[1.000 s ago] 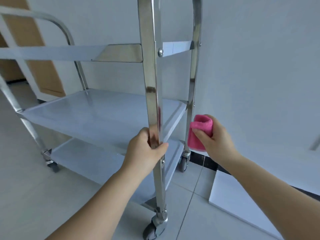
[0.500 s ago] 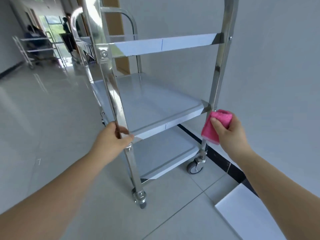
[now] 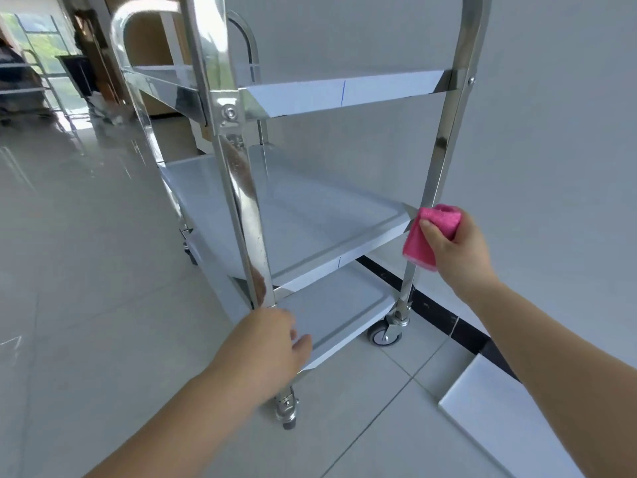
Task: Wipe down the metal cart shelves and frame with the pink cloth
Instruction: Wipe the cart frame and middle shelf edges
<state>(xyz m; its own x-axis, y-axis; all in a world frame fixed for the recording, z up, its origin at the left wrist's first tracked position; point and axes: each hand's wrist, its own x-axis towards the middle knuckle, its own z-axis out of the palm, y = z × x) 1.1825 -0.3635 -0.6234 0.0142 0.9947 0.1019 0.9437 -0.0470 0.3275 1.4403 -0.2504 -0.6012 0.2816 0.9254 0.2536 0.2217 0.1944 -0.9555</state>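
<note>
My right hand (image 3: 458, 251) stays clamped on the pink cloth (image 3: 421, 244), pressed to the rear post (image 3: 444, 139) at the middle shelf (image 3: 327, 215) corner. My left hand (image 3: 272, 343) has dropped below that shelf down the front post (image 3: 241, 208); it is blurred and I cannot tell its grip. Judgement: wiping has not advanced.

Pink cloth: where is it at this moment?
In the head view the pink cloth is on the right, gripped by the right hand against the cart's right post, at the middle shelf's corner.

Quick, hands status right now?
Left hand: at the near post, blurred; grip cannot be told.
Right hand: holding the pink cloth against the far post.
</note>
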